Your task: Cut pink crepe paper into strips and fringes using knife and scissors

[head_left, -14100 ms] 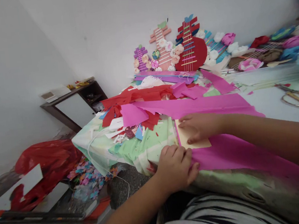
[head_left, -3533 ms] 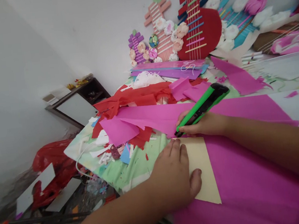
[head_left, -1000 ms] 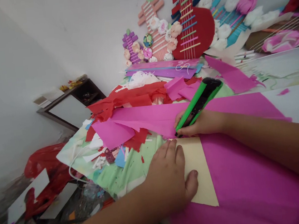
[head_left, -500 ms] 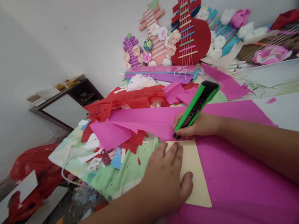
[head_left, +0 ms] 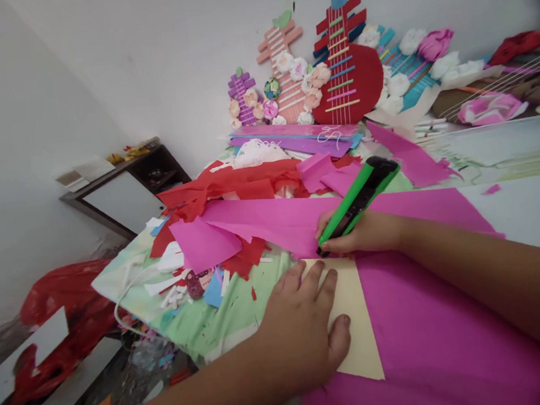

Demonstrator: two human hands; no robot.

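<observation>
My right hand (head_left: 359, 234) is closed around a green and black utility knife (head_left: 360, 202), held slanted with its dark tip low at the far edge of a pale yellow card (head_left: 357, 309). The blade itself is too small to make out. My left hand (head_left: 306, 325) lies flat with fingers spread, pressing the card down and covering its left part. Under the card spreads a big magenta paper sheet (head_left: 435, 327), which reaches past it to the right and toward me. More magenta paper (head_left: 272, 222) lies beyond the knife tip.
Red paper scraps (head_left: 229, 184), a bundle of white string (head_left: 257, 152) and white offcuts (head_left: 176, 294) lie on the green-patterned tablecloth (head_left: 244, 316). Paper guitars, among them a red one (head_left: 358, 82), lean on the wall. A dark shelf unit (head_left: 124, 186) stands beyond the table's left edge.
The whole view has shifted slightly, so things appear a little lower. Both hands, the knife and the card keep nearly the same places relative to each other.
</observation>
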